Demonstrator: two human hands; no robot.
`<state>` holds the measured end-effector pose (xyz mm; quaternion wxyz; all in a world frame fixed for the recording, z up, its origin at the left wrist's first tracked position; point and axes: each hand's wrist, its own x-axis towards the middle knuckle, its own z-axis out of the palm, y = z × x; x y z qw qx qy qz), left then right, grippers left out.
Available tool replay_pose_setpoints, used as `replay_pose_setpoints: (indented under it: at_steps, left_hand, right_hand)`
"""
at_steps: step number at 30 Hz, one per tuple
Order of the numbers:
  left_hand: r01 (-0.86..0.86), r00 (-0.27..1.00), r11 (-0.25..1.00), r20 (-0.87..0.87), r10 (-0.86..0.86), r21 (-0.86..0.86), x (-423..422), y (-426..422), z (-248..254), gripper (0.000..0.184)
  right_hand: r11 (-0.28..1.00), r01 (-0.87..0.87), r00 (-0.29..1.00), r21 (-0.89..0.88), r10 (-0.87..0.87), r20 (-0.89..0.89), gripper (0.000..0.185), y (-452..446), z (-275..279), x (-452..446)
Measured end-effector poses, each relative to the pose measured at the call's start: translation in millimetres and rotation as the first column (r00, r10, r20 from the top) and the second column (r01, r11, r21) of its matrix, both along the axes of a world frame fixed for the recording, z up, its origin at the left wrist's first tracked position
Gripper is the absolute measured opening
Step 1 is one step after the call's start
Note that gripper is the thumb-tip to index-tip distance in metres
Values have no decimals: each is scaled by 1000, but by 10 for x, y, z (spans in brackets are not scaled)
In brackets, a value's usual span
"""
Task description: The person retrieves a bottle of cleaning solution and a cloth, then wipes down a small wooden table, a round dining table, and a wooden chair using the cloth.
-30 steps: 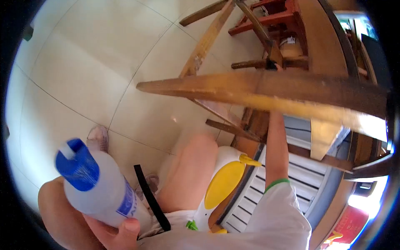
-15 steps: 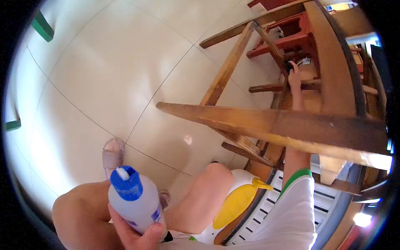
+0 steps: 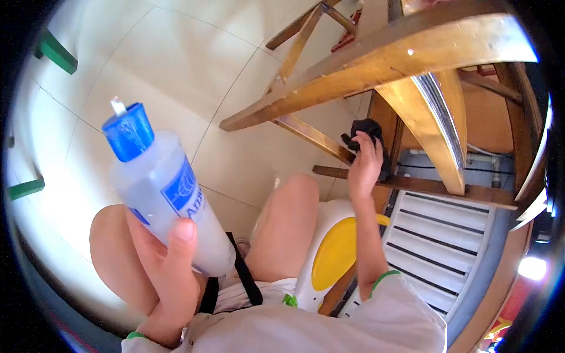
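One cylindrical bottle [image 3: 182, 206] in left hand [image 3: 168, 259], crumpled cloth [image 3: 369, 130] in right hand [image 3: 365, 167]

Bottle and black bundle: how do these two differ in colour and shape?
The bottle is cloudy white with a blue cap and a blue label; the black bundle is dark, with no lettering visible. The bottle is a smooth, rounded cylinder, while the black bundle is crumpled and irregular. Both are at the person's hands: the left hand grips the bottle, and the right hand has its fingers on the bundle.
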<state>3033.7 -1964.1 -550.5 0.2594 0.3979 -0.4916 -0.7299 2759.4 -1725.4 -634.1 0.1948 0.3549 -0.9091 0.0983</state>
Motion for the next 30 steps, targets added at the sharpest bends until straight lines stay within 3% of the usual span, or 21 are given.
replay_pose_setpoints:
  at_steps: [2, 6, 7, 9, 10, 12, 14, 16, 18, 20, 22, 23, 25, 27, 30]
  left_hand:
    - [18, 1000, 999, 4, -17, -39, -6, -15, 27, 77]
    - [-17, 998, 997, 56, 21, -79, 2, -31, -8, 68]
    - [-34, 998, 996, 57, 39, -80, -8, -33, -20, 65]
    - [-1, 998, 997, 67, 6, -75, -42, -1, -21, 66]
    - [16, 997, 998, 76, -11, -61, -49, 10, -19, 67]
    - [26, 998, 995, 51, -21, -99, -103, 30, -42, 66]
    - [29, 999, 993, 27, -26, -118, -113, 53, -67, 65]
    - [46, 998, 998, -34, -47, -40, -119, 4, -120, 72]
    - [-3, 999, 1000, -49, 2, -28, -72, -2, -226, 75]
    - [-71, 996, 997, -50, 71, -7, -7, -6, -308, 78]
    - [-48, 999, 970, 15, 46, 239, 73, -14, -340, 87]
    - [-19, 1000, 960, 25, 13, 280, 102, -32, -408, 86]
    - [2, 999, 952, 30, -12, 306, 180, -130, -404, 86]
    - [73, 992, 930, 73, -106, 359, 173, -221, -392, 85]
    - [164, 966, 891, 113, -231, 424, 178, -354, -346, 85]
  right_hand:
    - [990, 110, 987, -85, -119, -110, 30, -222, -95, 244]
    - [924, 122, 989, -362, -142, -29, 30, -928, -444, 367]
    - [847, 148, 987, -511, -92, 132, 30, -1213, -537, 407]
    - [772, 200, 968, -603, -63, 241, 33, -1582, -462, 579]
    - [802, 209, 972, -559, -110, 207, 35, -1660, -342, 657]
    - [757, 123, 959, -642, 76, 274, 45, -1424, -366, 742]
    - [765, 134, 907, -630, 161, 389, 42, -1024, -400, 904]
    - [794, 429, 593, -431, 112, 797, 39, -559, -367, 941]
    - [534, 769, 300, -352, 186, 936, 32, -403, -98, 697]
    - [389, 830, 298, -399, 295, 908, 25, -415, 450, 216]
    - [157, 729, 660, -667, 98, 745, 30, -50, 422, -679]
    - [184, 641, 762, -745, -35, 646, 31, 65, 414, -1133]
    - [417, 585, 811, -695, -293, 507, 32, 168, 311, -1933]
    - [609, 629, 778, -484, -501, 380, 33, 189, 94, -2591]
    - [661, 725, 687, -191, -681, 252, 34, 34, -157, -3166]
